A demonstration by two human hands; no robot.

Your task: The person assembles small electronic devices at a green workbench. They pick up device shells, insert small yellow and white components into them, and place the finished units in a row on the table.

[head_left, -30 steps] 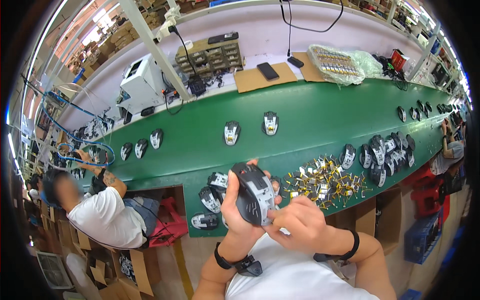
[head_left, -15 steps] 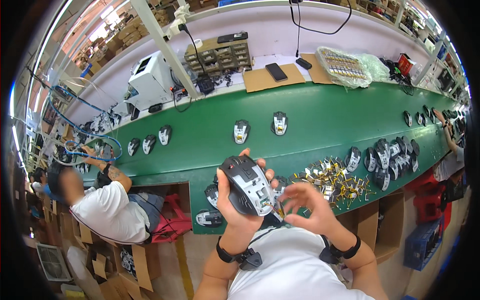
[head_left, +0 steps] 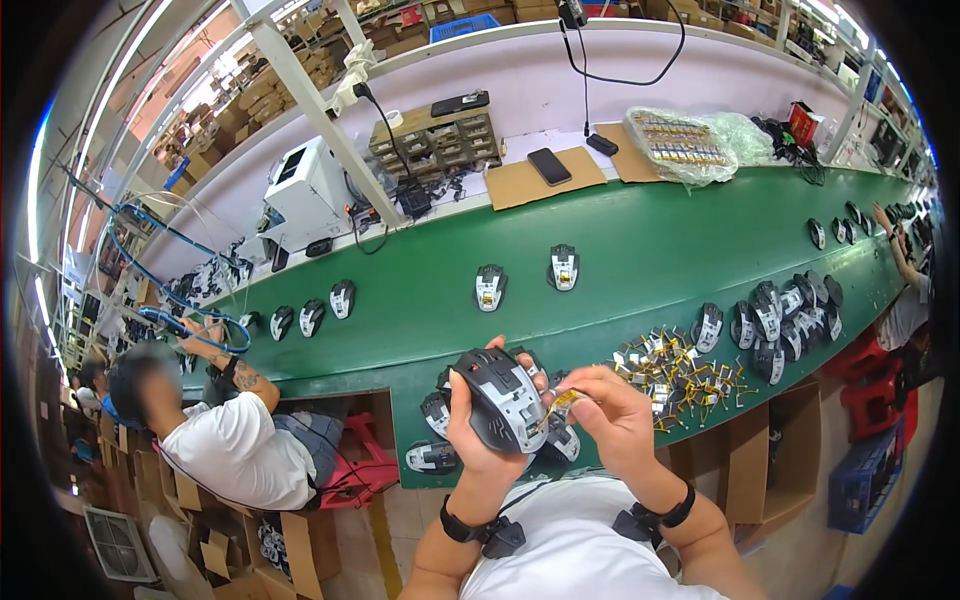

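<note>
My left hand (head_left: 470, 440) is closed around a black and grey computer mouse (head_left: 505, 395), tilted with its underside facing up and an opening showing small wires. Close beside the mouse, my right hand (head_left: 618, 415) pinches a small yellow and silver battery (head_left: 564, 403). Thin wires run between the battery and the mouse's opening. Under and around my hands lie several more mice, such as one at the table's front edge (head_left: 431, 457). To the right of my right hand spreads a loose pile of small wired batteries (head_left: 680, 380).
Two mice (head_left: 490, 288) lie farther up the green table (head_left: 420, 300). A cluster of mice (head_left: 770, 325) sits at the right. A co-worker (head_left: 235, 430) works at the left; another person's arm (head_left: 900, 255) reaches in at far right. A phone (head_left: 549, 167) rests on cardboard.
My right hand, earlier spread apart beside the mouse, has closed on the battery. My left hand still holds the mouse. The view has shifted slightly.
</note>
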